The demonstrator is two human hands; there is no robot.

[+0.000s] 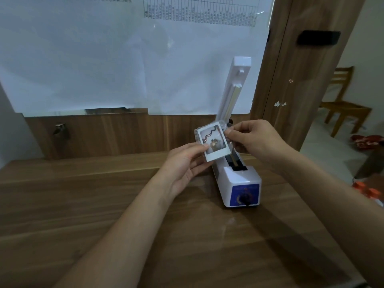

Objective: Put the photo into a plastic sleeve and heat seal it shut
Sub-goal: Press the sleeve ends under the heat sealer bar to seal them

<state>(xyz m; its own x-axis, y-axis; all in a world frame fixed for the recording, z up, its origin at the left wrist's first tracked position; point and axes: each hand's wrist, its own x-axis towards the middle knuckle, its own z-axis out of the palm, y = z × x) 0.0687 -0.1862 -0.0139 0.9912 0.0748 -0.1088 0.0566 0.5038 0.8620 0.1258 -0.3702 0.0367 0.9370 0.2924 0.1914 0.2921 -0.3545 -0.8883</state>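
A small white-bordered instant photo [214, 143] is held above the wooden table, just in front of the heat sealer. My left hand [187, 161] pinches its lower left edge. My right hand [253, 138] pinches the right side, where a clear plastic sleeve [220, 125] shows around the photo's top and right edges; the sleeve covers the upper part of the photo. The white heat sealer [242, 183] stands behind my hands with its arm [234, 88] raised and a blue panel with a black knob facing me.
The wooden table [104, 215] ends at a wood-panelled wall with white paper sheets [124, 59] taped above. A wooden post [295, 80] rises at the right. Beyond it stand a wooden chair [342, 104] and red and orange items [367, 142] on the floor.
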